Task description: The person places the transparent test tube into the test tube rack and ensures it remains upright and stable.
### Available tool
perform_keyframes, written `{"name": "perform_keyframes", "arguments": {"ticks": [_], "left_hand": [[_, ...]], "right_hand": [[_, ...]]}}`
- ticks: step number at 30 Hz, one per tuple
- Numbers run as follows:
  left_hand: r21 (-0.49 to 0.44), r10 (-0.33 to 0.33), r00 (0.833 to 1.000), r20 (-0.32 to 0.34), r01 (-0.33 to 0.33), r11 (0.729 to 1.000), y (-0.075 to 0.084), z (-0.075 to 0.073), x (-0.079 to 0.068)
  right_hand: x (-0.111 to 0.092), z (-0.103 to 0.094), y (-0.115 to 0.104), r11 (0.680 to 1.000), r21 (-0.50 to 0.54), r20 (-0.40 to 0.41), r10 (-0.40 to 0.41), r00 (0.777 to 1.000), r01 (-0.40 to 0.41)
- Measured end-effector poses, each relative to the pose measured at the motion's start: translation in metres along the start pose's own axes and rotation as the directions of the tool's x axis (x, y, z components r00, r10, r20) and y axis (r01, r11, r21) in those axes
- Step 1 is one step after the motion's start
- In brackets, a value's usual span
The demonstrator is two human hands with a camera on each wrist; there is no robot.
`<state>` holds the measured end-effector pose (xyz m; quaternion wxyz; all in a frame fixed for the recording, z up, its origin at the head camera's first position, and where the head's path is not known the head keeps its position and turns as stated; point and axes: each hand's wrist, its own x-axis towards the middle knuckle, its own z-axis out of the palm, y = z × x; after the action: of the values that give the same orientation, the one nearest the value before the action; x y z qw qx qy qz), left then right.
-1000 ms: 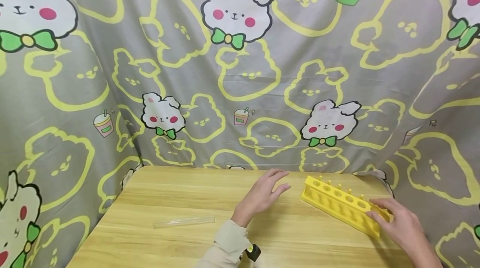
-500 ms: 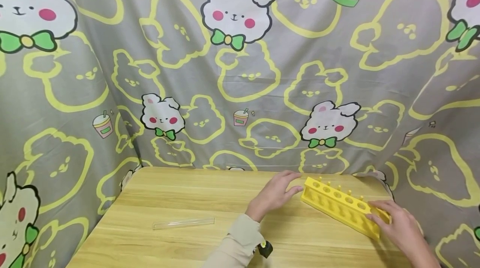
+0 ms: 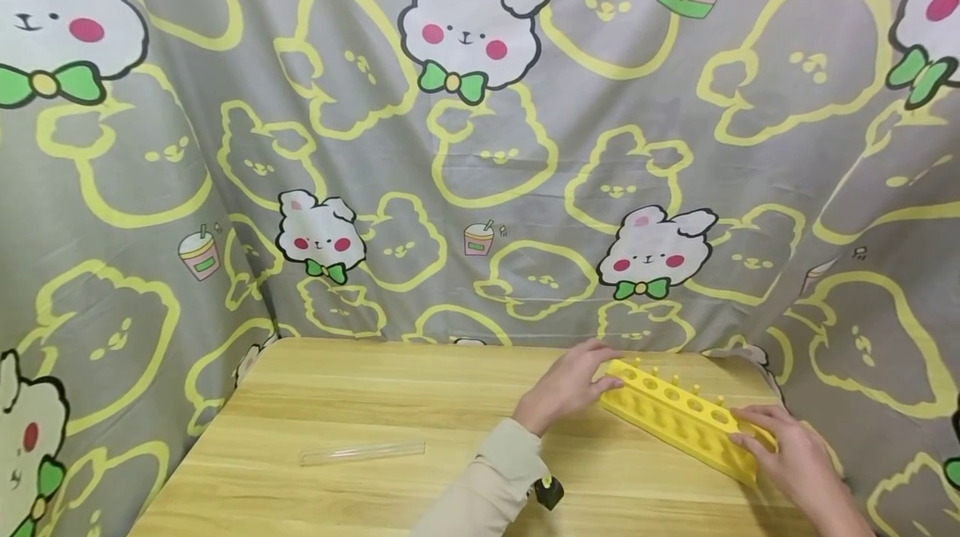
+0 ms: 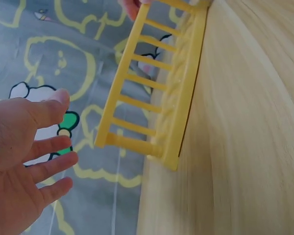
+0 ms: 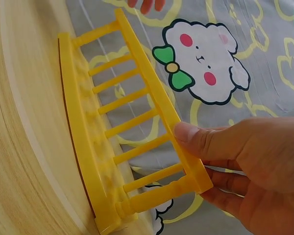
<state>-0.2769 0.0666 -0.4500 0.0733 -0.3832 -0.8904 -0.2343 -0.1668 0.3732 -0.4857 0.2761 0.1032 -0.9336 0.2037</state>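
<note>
A yellow test tube rack (image 3: 675, 427) with a row of round holes and several pegs stands at an angle on the right of the table. My right hand (image 3: 797, 458) grips its near right end, and in the right wrist view the thumb (image 5: 188, 134) presses the front edge of the top plate with the fingers behind. At the rack's far left end is my left hand (image 3: 566, 387). The left wrist view shows its fingers (image 4: 54, 166) spread and apart from the rack's end. A clear test tube (image 3: 363, 454) lies on the table's left half.
The light wooden table (image 3: 300, 387) ends at a grey patterned curtain (image 3: 517, 303) behind and at both sides. A small black object (image 3: 550, 493) shows under the left sleeve's cuff (image 3: 517, 458).
My left hand has moved right, from beside the rack to its left end. The right hand keeps its hold on the rack's right end, and the test tube still lies on the table.
</note>
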Motion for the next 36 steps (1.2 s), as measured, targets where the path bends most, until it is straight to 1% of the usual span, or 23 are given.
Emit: {"name": "perform_keyframes", "arguments": {"ticks": [5,9,14,18,22,26,36], "left_hand": [[0.035,0.017,0.999,0.034,-0.018,0.999,0.003,0.007,0.009],[0.067,0.037,0.999,0.039,-0.04,0.997,0.006,0.015,0.014],[0.12,0.051,0.998,0.043,-0.056,0.991,0.011,0.026,0.017],[0.153,0.078,0.997,0.029,-0.081,0.985,0.013,0.032,0.022],[0.19,0.101,0.995,0.023,-0.103,0.976,0.014,0.037,0.026],[0.197,0.121,0.993,0.014,-0.122,0.973,0.015,0.041,0.029],[0.22,0.183,0.982,-0.036,-0.171,0.96,0.012,0.047,0.03]], "right_hand": [[0.0,0.001,-0.001,1.0,0.002,0.012,0.005,1.0,-0.005],[-0.001,0.001,0.0,1.0,-0.012,0.011,0.0,1.0,0.0],[-0.002,0.001,-0.001,1.0,-0.028,0.009,-0.003,1.0,0.004],[-0.002,0.0,-0.002,1.0,-0.02,-0.004,0.004,1.0,-0.004],[-0.002,0.001,-0.003,0.999,-0.034,-0.025,-0.005,1.0,0.005],[-0.002,0.001,-0.003,0.999,-0.032,-0.028,0.002,1.0,-0.003],[-0.002,0.002,-0.003,1.0,-0.009,-0.015,0.019,1.0,-0.02]]}}
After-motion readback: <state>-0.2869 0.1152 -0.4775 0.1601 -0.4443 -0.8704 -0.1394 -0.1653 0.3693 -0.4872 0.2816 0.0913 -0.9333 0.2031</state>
